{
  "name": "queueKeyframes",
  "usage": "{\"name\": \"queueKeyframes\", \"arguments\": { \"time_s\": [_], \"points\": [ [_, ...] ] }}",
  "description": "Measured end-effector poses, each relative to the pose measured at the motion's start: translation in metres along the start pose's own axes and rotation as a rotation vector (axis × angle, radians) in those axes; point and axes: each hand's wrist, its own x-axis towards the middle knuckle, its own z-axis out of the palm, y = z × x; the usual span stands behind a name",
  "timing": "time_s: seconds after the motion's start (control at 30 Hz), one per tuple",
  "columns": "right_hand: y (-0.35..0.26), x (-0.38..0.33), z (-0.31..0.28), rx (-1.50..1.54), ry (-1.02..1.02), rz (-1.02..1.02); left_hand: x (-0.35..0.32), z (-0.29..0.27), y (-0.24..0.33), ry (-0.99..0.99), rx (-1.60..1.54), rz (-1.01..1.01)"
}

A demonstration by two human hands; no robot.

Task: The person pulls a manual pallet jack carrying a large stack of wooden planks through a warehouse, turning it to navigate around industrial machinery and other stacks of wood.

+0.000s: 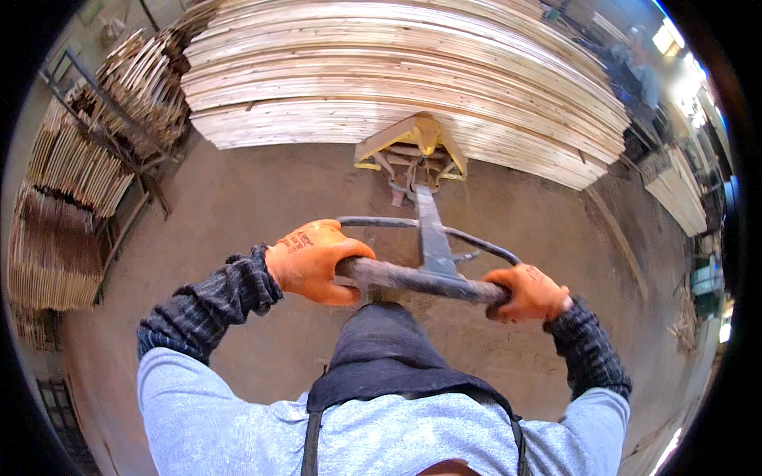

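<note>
Both my hands wear orange gloves and grip the dark, worn handle [413, 279] of a pallet jack. My left hand [317, 260] is closed round the bar's left end, thumb along its top. At the right end, my right hand [530, 292] wraps the bar where it bends back into the loop. From the handle a grey shaft [432, 230] runs forward to the jack's yellow body [411, 136]. That body stands against a long, wide stack of pale boards [381, 79], and its forks are hidden under the stack.
Left, more bundles of boards [71, 178] lean in a dark metal rack [119, 119]. A narrow plank [619, 238] lies on the brown floor [262, 190] at the right, near a smaller pale stack [673, 189]. A blurred person [639, 63] is at the far right.
</note>
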Motion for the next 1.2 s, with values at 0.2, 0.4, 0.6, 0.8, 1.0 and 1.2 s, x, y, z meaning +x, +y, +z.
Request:
{"name": "queueKeyframes", "arguments": {
  "time_s": [0.2, 0.4, 0.6, 0.8, 1.0, 1.2],
  "points": [
    [-0.008, 0.020, 0.025, 0.113, -0.023, 0.181, 0.035, 0.009, 0.022, -0.342, 0.025, -0.486],
    [0.000, 0.016, 0.079, 0.083, 0.085, 0.314, 0.016, 0.044, 0.037, -0.257, -0.134, -0.637],
    [-0.014, -0.001, 0.165, -0.013, 0.166, 0.404, -0.028, 0.126, 0.037, -0.224, 0.183, -0.605],
    [-0.005, 0.013, 0.234, -0.151, 0.244, 0.444, -0.058, 0.193, 0.017, -0.163, 0.288, -0.617],
    [0.009, 0.029, 0.262, -0.221, 0.357, 0.470, -0.067, 0.224, -0.010, -0.046, 0.455, -0.542],
    [-0.008, 0.019, 0.267, -0.190, 0.310, 0.499, -0.078, 0.207, 0.012, -0.162, 0.246, -0.605]
  ]
}}
